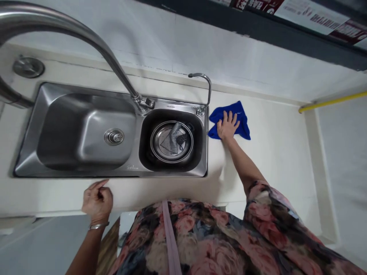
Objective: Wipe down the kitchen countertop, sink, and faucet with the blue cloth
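Note:
On the countertop just right of the sink, my right hand (228,126) lies flat with its fingers spread, pressing on a crumpled blue cloth (243,121). The cloth's edges stick out around the palm and fingertips. My left hand (98,200) hovers over or rests on the counter's front edge, below the large basin; I cannot tell whether it touches. Its fingers are curled in and nothing shows in them. A metal bracelet (98,226) circles the left wrist.
A steel double sink (133,152) is set in the pale countertop (275,152). Its small basin holds a metal strainer basket (156,143) with a grey cloth (172,139) and a dark scourer (181,141). A large faucet (114,65) arches over the left; a thin tap (210,86) stands right.

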`<state>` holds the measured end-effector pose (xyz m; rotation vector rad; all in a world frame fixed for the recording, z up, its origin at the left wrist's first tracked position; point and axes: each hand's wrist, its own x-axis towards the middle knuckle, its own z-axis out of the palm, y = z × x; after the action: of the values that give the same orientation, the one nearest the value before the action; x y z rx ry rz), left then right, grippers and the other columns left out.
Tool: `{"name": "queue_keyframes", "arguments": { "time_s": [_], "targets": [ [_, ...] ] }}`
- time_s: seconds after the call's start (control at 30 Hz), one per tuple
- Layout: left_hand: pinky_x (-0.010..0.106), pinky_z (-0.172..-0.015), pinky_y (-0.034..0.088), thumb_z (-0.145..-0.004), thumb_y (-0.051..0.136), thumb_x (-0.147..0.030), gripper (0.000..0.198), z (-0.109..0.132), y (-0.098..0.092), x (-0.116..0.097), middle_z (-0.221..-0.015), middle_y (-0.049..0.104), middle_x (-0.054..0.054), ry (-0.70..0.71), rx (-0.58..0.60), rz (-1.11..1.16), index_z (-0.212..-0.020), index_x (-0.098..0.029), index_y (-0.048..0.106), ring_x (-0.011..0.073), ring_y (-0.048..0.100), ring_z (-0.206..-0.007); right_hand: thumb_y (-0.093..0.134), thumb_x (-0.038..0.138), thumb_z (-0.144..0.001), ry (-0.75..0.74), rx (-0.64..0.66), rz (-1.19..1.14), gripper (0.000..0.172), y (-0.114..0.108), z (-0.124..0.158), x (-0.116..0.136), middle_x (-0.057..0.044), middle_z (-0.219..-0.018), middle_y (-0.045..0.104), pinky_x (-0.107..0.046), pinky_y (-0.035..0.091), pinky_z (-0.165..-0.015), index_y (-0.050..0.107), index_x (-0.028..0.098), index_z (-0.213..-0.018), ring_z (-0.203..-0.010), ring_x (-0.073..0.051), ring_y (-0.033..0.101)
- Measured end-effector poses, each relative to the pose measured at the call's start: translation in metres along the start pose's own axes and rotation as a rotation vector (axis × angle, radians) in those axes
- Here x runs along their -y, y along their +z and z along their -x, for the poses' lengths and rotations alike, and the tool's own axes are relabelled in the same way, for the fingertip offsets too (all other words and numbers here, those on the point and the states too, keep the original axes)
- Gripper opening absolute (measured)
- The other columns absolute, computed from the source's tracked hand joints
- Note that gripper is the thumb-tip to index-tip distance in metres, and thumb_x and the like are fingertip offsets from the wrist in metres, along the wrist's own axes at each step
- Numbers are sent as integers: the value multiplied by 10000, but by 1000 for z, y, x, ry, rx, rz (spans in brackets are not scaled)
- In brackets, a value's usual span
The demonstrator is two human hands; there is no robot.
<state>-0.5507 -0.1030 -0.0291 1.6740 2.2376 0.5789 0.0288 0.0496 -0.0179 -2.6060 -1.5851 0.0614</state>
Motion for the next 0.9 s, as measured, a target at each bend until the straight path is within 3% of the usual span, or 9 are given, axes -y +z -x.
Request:
{"name": "queue_keyframes", "arguments": {
  "time_s": [0.1,0.2,0.33,0.5,0.67,0.9],
  "targets": [
    [397,-973,536,-991,438,-267,338,1,1,-1,-1048,751,120,56,-104,-46,-1072,-152,745,238,664,-1074,357,298,-1113,45,8,-9,591,-2,-41,-1,-228,-1718,246,-698,151,-1197,294,85,-1660,-1568,-336,85],
    [389,-959,538,-978,460,-239,311,1,1,0,-1072,751,125,105,-121,-39,-1063,-150,745,228,666,-1033,360,313,-1111,96,-10,-27,598,2,-72,-4,-226,-1724,234,-725,146,-1185,285,100,-1664,-1563,-337,82],
    [386,-935,525,-962,484,-208,265,-1,1,0,-1086,759,136,91,-119,-49,-1020,-146,735,229,655,-1024,384,295,-1092,87,-18,-51,626,7,-83,-10,-209,-1739,215,-752,87,-1183,266,103,-1676,-1555,-367,52],
    [407,-876,511,-959,457,-233,328,-3,1,-2,-1081,761,152,34,-122,-66,-1031,-135,761,266,642,-1017,472,287,-1036,-117,4,-45,651,7,-40,-16,-111,-1752,255,-674,76,-1236,346,168,-1664,-1572,-354,47],
    [398,-852,498,-953,472,-248,344,-5,0,-8,-1100,754,135,-2,-121,-71,-1078,-146,775,267,631,-1026,475,303,-986,-318,-11,-44,634,8,22,-10,-40,-1721,350,-632,120,-1278,452,231,-1615,-1597,-338,155],
    [377,-837,471,-932,467,-244,367,-6,-2,-12,-1081,757,123,0,-140,-80,-1094,-139,779,257,638,-1010,486,272,-933,-473,-28,-110,609,6,117,-11,-69,-1650,460,-613,128,-1300,545,219,-1537,-1602,-334,220]
  ]
}}
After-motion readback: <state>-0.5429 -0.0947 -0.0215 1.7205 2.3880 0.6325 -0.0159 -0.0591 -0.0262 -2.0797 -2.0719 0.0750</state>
